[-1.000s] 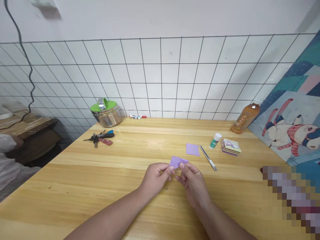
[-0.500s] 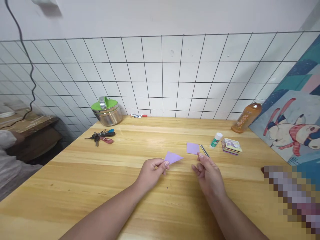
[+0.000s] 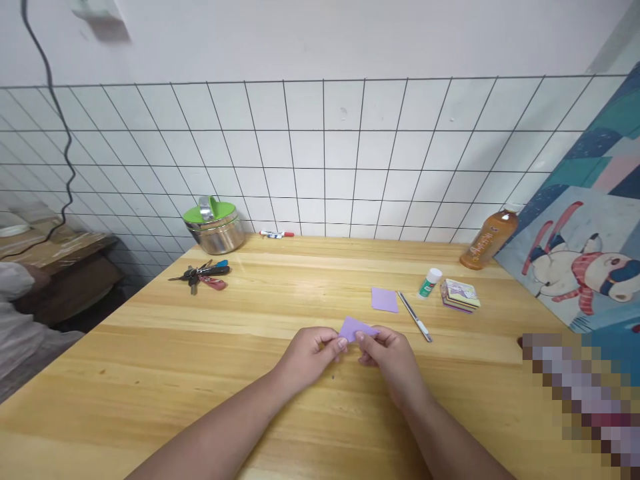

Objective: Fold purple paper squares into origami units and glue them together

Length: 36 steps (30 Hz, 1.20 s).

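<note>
A folded piece of purple paper (image 3: 354,327) is held between both hands above the wooden table. My left hand (image 3: 315,353) pinches its left corner between thumb and fingers. From the other side, my right hand (image 3: 390,357) grips the right part, its thumb lying over the front of the paper. Just beyond the hands, a flat square of purple paper (image 3: 385,300) rests on the table. Beside it lies a slim silver and white pen or craft knife (image 3: 415,316); which of the two I cannot tell.
A glue stick (image 3: 430,283), a stack of coloured paper (image 3: 460,295) and an amber drink bottle (image 3: 490,239) stand at right. Keys (image 3: 203,273), a green-lidded steel pot (image 3: 216,227) and markers (image 3: 277,234) are further left. A person's sleeve (image 3: 20,320) shows at far left.
My right hand has moved left, away from the slim tool, and taken hold of the paper's right side. My left hand still holds the left corner.
</note>
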Motion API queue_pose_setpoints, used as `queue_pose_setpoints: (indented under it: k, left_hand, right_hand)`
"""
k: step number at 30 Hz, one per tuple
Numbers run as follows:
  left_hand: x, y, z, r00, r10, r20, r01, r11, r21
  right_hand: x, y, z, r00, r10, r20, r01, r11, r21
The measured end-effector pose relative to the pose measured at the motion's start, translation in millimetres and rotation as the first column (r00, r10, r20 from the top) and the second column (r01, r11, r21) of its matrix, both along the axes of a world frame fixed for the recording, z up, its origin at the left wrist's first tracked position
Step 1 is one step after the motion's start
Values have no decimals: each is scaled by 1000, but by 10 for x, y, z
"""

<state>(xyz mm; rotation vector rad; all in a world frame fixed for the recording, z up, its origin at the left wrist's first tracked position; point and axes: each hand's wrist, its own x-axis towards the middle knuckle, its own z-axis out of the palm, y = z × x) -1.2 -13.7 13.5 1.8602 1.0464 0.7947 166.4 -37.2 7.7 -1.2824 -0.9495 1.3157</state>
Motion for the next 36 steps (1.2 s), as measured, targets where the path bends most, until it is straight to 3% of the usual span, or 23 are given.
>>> queue_pose_setpoints:
  k: [11, 15, 19, 24, 27, 31, 33, 36]
  left_hand:
    - [-19, 44, -8, 997, -20, 74, 34, 982, -186]
    - [-52, 112, -21, 989, 49, 137, -14, 970, -241]
    - [-99, 173, -33, 973, 144, 179, -105, 972, -212]
    - [-34, 86, -11, 978, -15, 209, 54, 982, -181]
    - [1, 37, -27, 997, -14, 80, 23, 994, -108]
    - [-14, 29, -63, 983, 56, -175, -39, 994, 98]
    - [-21, 27, -73, 968, 58, -245, -19, 987, 159]
    - [-22, 25, -88, 963, 55, -265, -8, 985, 174]
  right_hand:
    - [68, 12, 11, 994, -78, -73, 78, 997, -11]
    - [140, 37, 52, 980, -159, -121, 156, 987, -32]
    - [165, 59, 43, 977, -177, -119, 172, 984, -52]
    - [63, 58, -50, 998, -13, 55, 10, 999, 53]
    - [62, 66, -73, 968, 12, 251, -55, 985, 164]
    - [122, 72, -38, 805, -89, 586, -200, 889, 411]
    - [130, 66, -24, 705, -113, 700, -291, 854, 431]
    - [115, 55, -25, 658, -167, 735, -300, 836, 459]
